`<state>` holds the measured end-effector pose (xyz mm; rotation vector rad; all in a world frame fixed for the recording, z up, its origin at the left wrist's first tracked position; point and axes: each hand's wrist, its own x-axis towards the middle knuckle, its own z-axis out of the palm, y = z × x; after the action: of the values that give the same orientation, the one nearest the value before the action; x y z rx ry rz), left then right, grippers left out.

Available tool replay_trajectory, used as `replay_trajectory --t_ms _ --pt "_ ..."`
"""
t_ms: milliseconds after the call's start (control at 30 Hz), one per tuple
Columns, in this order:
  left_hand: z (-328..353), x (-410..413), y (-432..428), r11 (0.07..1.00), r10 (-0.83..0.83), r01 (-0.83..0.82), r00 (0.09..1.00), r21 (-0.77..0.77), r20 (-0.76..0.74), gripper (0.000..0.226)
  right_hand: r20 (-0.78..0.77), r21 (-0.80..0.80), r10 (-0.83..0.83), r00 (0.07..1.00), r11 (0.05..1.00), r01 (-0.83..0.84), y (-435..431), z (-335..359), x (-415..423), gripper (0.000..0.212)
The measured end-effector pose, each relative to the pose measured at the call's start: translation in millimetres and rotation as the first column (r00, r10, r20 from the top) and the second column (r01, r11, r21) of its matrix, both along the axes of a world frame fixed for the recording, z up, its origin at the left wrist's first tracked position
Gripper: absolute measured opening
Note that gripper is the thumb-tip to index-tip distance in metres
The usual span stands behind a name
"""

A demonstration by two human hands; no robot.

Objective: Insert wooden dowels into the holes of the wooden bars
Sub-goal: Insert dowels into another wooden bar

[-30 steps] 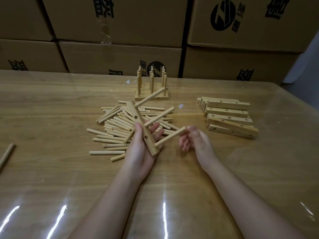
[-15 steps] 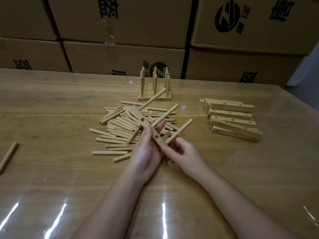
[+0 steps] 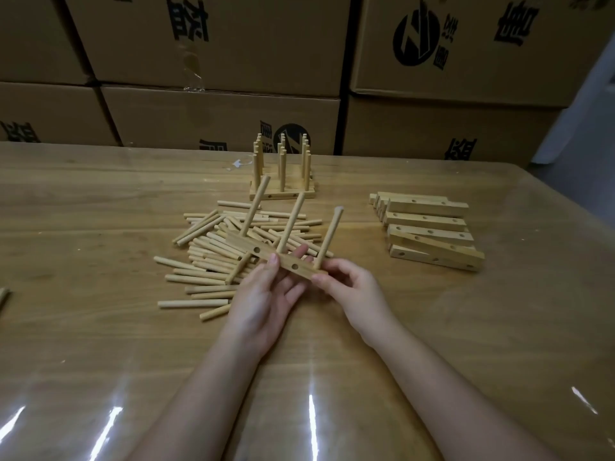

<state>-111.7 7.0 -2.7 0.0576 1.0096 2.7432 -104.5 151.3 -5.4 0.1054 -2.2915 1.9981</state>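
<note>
My left hand (image 3: 266,294) holds a wooden bar (image 3: 266,254) above the table, thumb on its front face. Three dowels stand in the bar, tilted away from me. My right hand (image 3: 349,287) pinches the bar's right end at the base of the third dowel (image 3: 329,237). Under and behind the hands lies a loose pile of dowels (image 3: 216,257). A stack of drilled bars (image 3: 429,234) sits to the right. Finished bars with upright dowels (image 3: 283,181) stand at the back.
Cardboard boxes (image 3: 216,111) form a wall behind the table. The wooden table (image 3: 100,344) has a glossy clear cover. One stray dowel (image 3: 3,296) lies at the far left edge.
The right hand brought a dowel to the bar's right end and set it in the hole. The bar turned from pointing away to nearly crosswise, its dowels now pointing up.
</note>
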Motion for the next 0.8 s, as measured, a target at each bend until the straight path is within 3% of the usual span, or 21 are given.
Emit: replay_trajectory --t_ms 233,500,800 --pt "0 2 5 0.990 0.020 -0.018 1.000 -0.137 0.009 0.026 -0.072 0.116 -0.176 0.982 0.976 0.183 17 0 -6 0.022" --pt "2 8 14 0.929 0.016 -0.022 1.000 -0.370 -0.020 0.026 -0.055 0.053 -0.285 0.957 0.956 0.288 27 13 -27 0.015" --pt "4 16 20 0.797 -0.088 -0.028 0.983 -0.603 -0.162 0.021 -0.049 0.279 -0.333 0.942 0.901 0.333 37 39 -106 0.012"
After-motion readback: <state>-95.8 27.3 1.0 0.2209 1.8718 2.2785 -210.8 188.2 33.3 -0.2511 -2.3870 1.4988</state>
